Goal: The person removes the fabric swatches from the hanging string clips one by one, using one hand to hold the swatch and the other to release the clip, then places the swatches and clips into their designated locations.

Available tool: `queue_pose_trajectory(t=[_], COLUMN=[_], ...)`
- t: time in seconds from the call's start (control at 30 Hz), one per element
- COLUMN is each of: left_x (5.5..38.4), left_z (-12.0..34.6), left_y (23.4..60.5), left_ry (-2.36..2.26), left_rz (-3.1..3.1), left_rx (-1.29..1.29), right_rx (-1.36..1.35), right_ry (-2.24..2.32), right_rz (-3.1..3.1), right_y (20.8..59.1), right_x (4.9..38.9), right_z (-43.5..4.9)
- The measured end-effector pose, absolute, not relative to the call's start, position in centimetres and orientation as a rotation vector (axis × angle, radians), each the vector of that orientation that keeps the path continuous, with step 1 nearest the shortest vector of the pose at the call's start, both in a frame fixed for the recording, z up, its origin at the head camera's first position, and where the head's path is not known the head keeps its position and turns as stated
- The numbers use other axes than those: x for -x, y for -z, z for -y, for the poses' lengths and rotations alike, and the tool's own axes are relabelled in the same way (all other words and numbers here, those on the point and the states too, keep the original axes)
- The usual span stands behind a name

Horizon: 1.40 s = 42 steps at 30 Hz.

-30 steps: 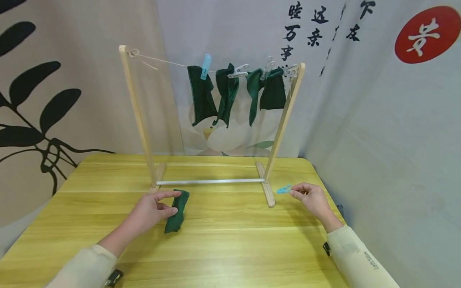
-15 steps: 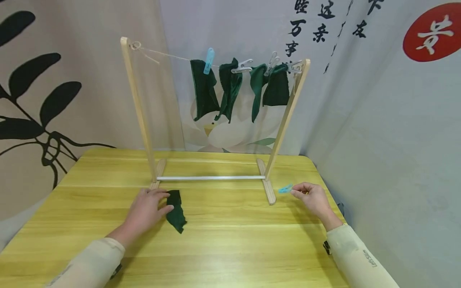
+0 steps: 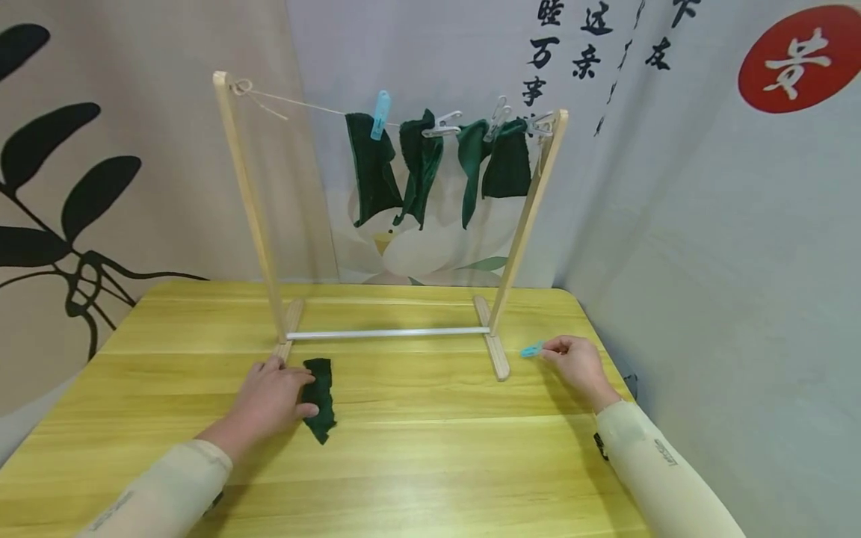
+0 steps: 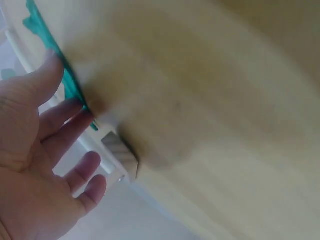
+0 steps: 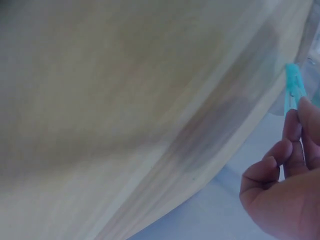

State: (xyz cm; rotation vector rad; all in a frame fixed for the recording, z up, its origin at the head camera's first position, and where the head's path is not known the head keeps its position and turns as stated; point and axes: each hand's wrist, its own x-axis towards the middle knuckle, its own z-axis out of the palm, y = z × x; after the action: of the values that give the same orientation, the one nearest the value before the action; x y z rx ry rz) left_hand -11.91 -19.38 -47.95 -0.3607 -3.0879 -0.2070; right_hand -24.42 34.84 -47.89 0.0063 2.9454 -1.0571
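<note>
Near the rack's left foot, a dark green cloth strip (image 3: 319, 403) lies on the table. Thumb and fingers of my left hand (image 3: 269, 400) rest at its left edge, spread apart. The left wrist view has the green cloth (image 4: 70, 82) under the thumb and fingertips. Over the table's right side, my right hand (image 3: 578, 366) pinches a light blue clothespin (image 3: 531, 350) by one end. In the right wrist view the clothespin (image 5: 293, 87) sticks out beyond the thumb and index finger.
Behind, a wooden rack (image 3: 250, 209) carries a string (image 3: 306, 103). Several green cloths (image 3: 372, 168) hang from it under a blue clothespin (image 3: 380, 114) and grey clothespins (image 3: 441, 125). A silver bar (image 3: 386, 333) joins the rack's feet. Curtains stand behind the table (image 3: 417, 478).
The green cloth has turned and shifted slightly left; my left hand moved left with its fingers now at the cloth's edge. My right hand still holds the clothespin, barely moved.
</note>
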Motion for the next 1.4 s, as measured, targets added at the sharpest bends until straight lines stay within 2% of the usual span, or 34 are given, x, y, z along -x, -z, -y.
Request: queue_pose_trajectory(t=[0.57,0.8,1.4], left_x=[12.6,12.6,13.0], left_z=[20.0,20.1,20.4], left_y=[47.4,48.0,47.6], left_ry=[0.179,0.236,0.521], left_rz=[3.122,3.082,3.149], left_rx=[0.430,0.487,0.439], right_rx=[0.019,0.032,0.000], right_ry=[0.832,0.818,0.828], right_rz=[-2.902,-2.873,-2.876], right_y=[49.2,48.8,49.2], right_x=[26.7,26.9,26.9], right_z=[-35.1,-35.2,-35.6])
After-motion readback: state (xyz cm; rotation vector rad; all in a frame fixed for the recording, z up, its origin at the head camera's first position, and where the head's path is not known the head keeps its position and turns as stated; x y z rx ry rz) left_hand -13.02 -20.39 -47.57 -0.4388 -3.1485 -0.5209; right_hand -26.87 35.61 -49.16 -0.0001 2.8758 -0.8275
